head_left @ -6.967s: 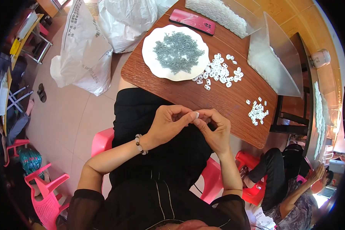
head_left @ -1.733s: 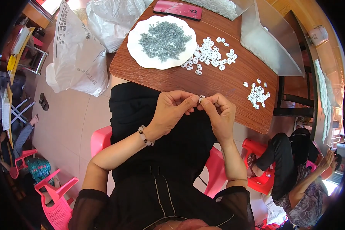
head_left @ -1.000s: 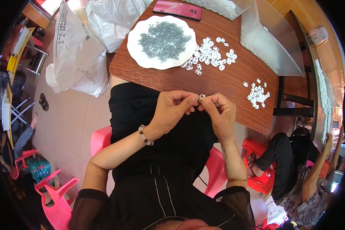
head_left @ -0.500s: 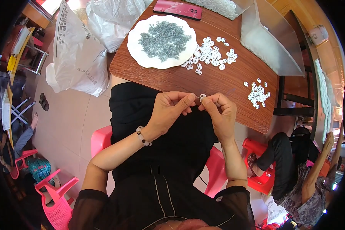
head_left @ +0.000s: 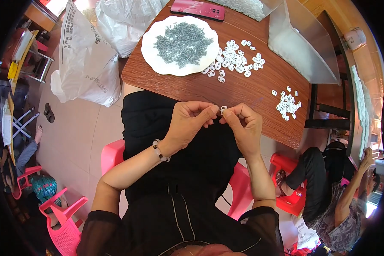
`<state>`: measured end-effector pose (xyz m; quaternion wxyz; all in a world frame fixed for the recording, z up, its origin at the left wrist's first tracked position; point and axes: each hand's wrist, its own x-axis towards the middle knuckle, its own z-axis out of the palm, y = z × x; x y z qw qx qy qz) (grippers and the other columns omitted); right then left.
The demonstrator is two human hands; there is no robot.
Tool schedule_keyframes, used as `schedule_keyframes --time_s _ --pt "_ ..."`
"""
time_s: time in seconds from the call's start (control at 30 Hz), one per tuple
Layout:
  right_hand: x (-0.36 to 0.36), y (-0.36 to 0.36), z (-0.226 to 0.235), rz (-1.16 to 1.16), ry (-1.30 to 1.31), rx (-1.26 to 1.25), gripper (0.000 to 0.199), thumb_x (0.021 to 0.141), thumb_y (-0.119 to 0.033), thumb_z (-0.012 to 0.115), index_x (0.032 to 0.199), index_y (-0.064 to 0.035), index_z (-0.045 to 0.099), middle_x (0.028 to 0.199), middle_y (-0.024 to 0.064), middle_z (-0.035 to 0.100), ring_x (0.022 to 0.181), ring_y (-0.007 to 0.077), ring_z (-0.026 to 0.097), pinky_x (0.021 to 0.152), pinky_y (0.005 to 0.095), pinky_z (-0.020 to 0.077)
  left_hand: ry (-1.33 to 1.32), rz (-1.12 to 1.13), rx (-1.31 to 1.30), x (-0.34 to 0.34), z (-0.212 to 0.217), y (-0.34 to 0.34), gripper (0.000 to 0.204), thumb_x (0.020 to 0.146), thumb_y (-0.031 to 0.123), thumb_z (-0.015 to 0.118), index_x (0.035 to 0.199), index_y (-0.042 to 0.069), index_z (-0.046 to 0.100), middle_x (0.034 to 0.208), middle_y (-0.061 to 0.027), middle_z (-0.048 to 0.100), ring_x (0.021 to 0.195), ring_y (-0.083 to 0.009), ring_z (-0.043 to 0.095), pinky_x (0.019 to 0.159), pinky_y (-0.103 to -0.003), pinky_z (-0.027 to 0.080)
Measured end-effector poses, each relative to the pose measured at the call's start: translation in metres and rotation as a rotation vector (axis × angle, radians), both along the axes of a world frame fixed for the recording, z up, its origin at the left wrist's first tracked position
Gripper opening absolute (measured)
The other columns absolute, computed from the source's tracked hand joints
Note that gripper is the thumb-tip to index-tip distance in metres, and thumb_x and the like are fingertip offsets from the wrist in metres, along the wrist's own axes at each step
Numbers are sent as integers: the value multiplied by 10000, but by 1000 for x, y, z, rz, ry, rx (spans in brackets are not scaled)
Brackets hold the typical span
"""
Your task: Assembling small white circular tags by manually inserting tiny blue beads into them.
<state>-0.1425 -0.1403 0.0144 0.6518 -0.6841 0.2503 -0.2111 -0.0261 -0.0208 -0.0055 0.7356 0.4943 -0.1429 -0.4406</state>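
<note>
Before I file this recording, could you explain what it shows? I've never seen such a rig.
There is no robot here: a person works bare-handed, filmed from above by a wide fisheye camera worn on the head. The right hand pinches a small white piece with holes; the left hand is pinched close beside it, on what is too small to tell. On the brown table lie a white scalloped plate of grey pieces, scattered white pieces in two clusters and a pink phone.

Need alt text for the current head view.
A person's right hand pinches a small white holed piece, the left hand pinched close beside it, near the edge of a brown wooden table. On the table: a scalloped white plate of gray pin-like pieces, a pink phone, two groups of white holed pieces.
</note>
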Motion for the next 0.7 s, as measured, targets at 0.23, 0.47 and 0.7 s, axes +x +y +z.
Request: schedule_keyframes --time_s 0.23,0.47,0.7 --pt "0 0 -1 4 -3 -3 128 902 -101 626 832 5 633 724 24 657 654 29 571 604 174 432 -5 -5 -1 0 -1 0 183 877 155 683 926 -20 701 738 -26 658 621 -36 551 551 -173 433" --pt "0 0 0 12 9 -26 125 897 -96 628 825 5 634 713 24 656 650 36 578 605 182 437 -2 -8 3 0 -2 0 181 877 154 683 920 -21 701 737 -28 658 621 -39 554 554 -174 436" --pt "0 0 -2 14 -3 -21 124 900 -97 623 838 9 637 729 25 660 659 38 580 612 185 438 -20 -20 17 1 -3 1 190 881 166 679 923 -18 700 747 -31 661 629 -44 563 563 -177 448"
